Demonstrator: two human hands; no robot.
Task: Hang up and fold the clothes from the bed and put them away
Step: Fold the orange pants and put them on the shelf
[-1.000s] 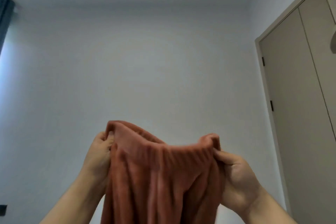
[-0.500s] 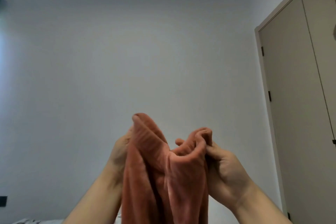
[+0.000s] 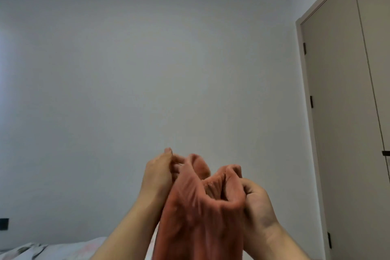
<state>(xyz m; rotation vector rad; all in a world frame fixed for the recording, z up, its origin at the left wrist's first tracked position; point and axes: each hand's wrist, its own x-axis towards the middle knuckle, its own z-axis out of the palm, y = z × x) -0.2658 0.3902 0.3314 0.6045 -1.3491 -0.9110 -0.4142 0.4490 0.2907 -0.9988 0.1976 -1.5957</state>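
Both hands raised in front of the camera, close together, holding a rust-orange ribbed knit garment (image 3: 196,215) between them. Left hand (image 3: 157,177) sits on the garment's left top edge, thumb up, fingers curled in behind the fabric and pinching the gathered band. Right hand (image 3: 256,202) is just right of the cloth, fingers curled tight round the other bunched bit of the band, knuckles facing the camera. Top edge folds into two humps between the hands, one by each hand, with a hollow between; the rest of the cloth hangs straight down below the wrists and out of the bottom of the frame. Below the left forearm, pale patterned bedding of a bed (image 3: 63,249) shows, blurry. Plain white wall (image 3: 147,59) behind both hands. Beyond the right hand, tall beige wardrobe doors (image 3: 337,112) with dark hinges. Small black wall socket (image 3: 4,224) far out past the left hand.
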